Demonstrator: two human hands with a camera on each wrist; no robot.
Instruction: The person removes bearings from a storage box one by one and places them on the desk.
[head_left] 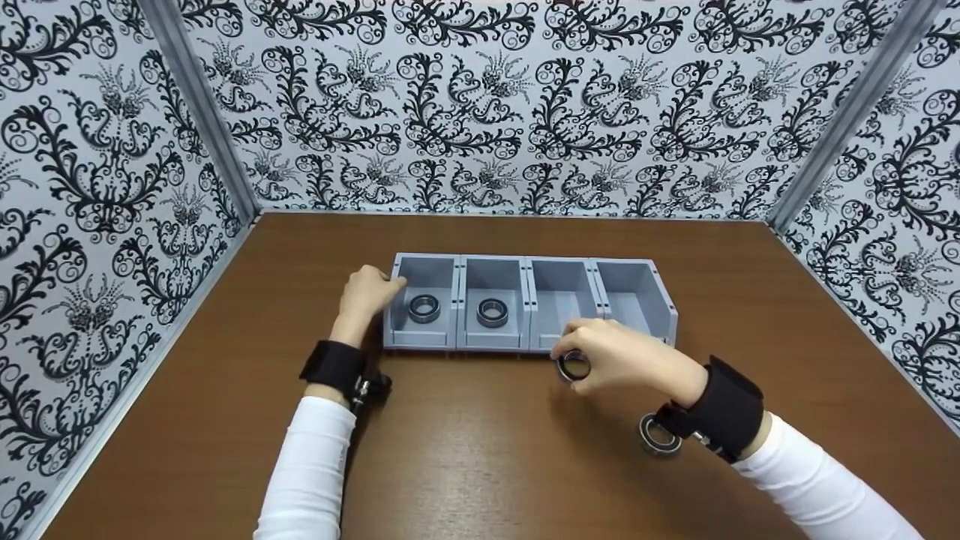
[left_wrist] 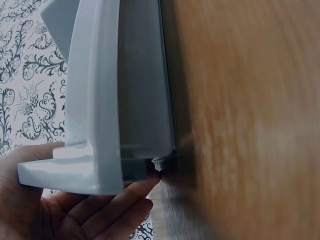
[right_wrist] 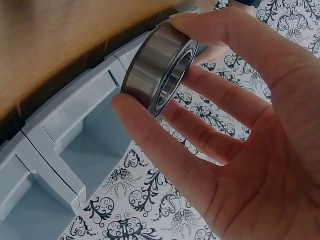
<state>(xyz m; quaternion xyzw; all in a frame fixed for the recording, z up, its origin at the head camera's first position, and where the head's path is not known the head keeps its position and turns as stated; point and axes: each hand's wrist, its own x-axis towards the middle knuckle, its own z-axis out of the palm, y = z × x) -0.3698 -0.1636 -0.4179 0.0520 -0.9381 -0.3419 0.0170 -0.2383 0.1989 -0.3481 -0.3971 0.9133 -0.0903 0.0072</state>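
Pinching a bearing (right_wrist: 154, 66), the right hand (head_left: 616, 354) holds its axis slanting palmward; the left hand (head_left: 367, 294) grips the bin row (head_left: 491, 341).

A screened tabletop booth, in character a laboratory or workshop bench.
Before me a brown wood-grain tabletop (head_left: 465, 465) runs back to a rear panel (head_left: 480, 112) patterned in black scrollwork on white. Matching side panels (head_left: 97, 187) flank me at left and right, and grey corner strips (head_left: 196, 101) mark the joins, so that I sit or stand at a three-sided enclosure. The row of grey bins (head_left: 420, 340) and the metal bearings (head_left: 424, 319) are workshop stock; the black bands (head_left: 334, 367) with small fittings on my wrists lend a laboratory air. Which of the two rooms houses the booth, I cannot tell.
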